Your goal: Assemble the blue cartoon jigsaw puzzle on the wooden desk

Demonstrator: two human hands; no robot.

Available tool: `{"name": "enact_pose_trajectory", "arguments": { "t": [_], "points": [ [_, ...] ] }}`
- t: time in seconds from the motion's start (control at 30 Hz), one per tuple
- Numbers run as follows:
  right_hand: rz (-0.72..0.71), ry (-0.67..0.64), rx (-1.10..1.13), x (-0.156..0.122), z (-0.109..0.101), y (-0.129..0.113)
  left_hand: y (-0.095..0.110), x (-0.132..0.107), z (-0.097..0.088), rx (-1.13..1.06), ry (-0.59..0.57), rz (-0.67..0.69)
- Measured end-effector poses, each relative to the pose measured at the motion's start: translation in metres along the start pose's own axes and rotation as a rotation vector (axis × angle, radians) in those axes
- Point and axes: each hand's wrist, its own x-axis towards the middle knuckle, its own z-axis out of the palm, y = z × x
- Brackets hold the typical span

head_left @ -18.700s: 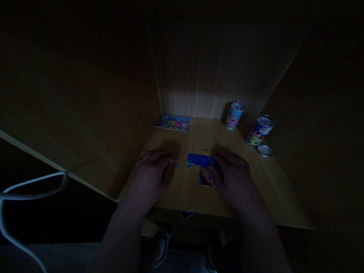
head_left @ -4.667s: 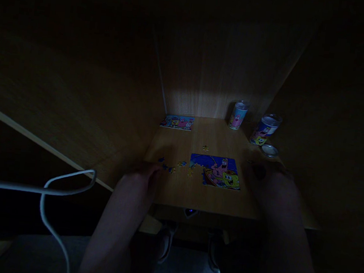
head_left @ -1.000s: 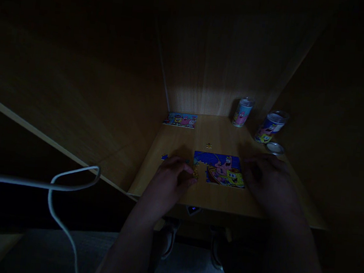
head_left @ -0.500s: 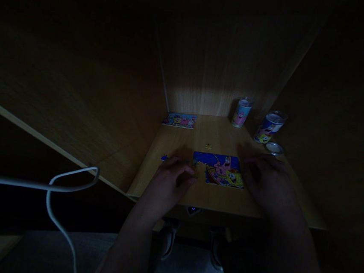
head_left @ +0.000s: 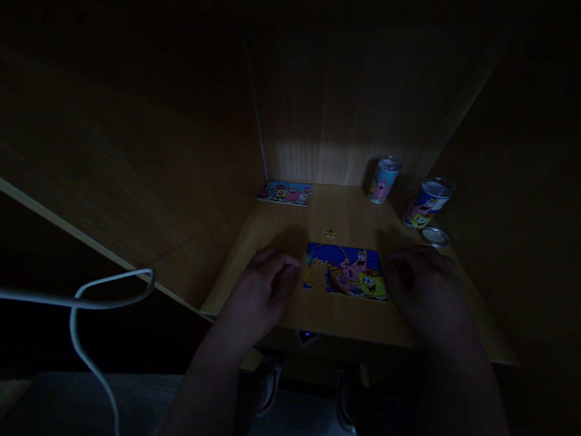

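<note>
A partly joined jigsaw puzzle (head_left: 354, 273) with cartoon figures on blue lies flat on the wooden surface. Bare wood shows in a gap at its lower left, between a narrow strip of pieces on the left edge and the boat picture. My left hand (head_left: 266, 285) is just left of the puzzle, thumb and forefinger apart, nothing visible between them. A small loose piece (head_left: 258, 250) peeks out beyond its knuckles. At the puzzle's right edge rests my right hand (head_left: 425, 286), fingers loosely curved and apart; whether they touch the puzzle is too dark to tell. One yellowish puzzle piece (head_left: 331, 234) lies above the puzzle.
A finished-looking cartoon picture panel (head_left: 285, 193) lies at the back left. Two clear-topped cartoon cans, a smaller can (head_left: 383, 181) and a larger can (head_left: 427, 204), stand at the back right beside a round lid (head_left: 435, 237). Wooden walls enclose the surface; a white cable (head_left: 102, 303) hangs left.
My left hand has drawn back leftward from the puzzle's lower left, uncovering the strip of pieces on its left edge and covering more of the loose blue piece. My right hand stays put.
</note>
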Motion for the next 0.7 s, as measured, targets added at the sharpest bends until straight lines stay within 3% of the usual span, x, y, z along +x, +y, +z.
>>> {"name": "enact_pose_trajectory", "arguments": {
  "t": [0.13,0.2,0.33,0.47,0.57,0.7],
  "points": [
    [0.019,0.016,0.008,0.000,-0.003,-0.003,-0.011,-0.002,-0.021,0.132,0.202,-0.051],
    [0.026,0.016,0.014,0.000,-0.003,-0.003,-0.016,-0.005,-0.030,0.205,0.206,-0.072],
    [0.047,0.014,0.010,-0.001,-0.002,-0.001,-0.010,-0.011,-0.036,0.228,0.064,0.037],
    [0.024,0.010,0.011,-0.001,-0.001,0.001,0.010,-0.011,-0.021,0.145,-0.108,0.181],
    [0.020,0.011,0.010,0.000,-0.001,0.000,0.015,-0.009,-0.006,0.167,-0.141,0.225],
    [0.004,0.005,0.015,0.000,0.000,-0.001,0.006,-0.007,0.003,0.187,-0.178,0.242]
  ]
}}
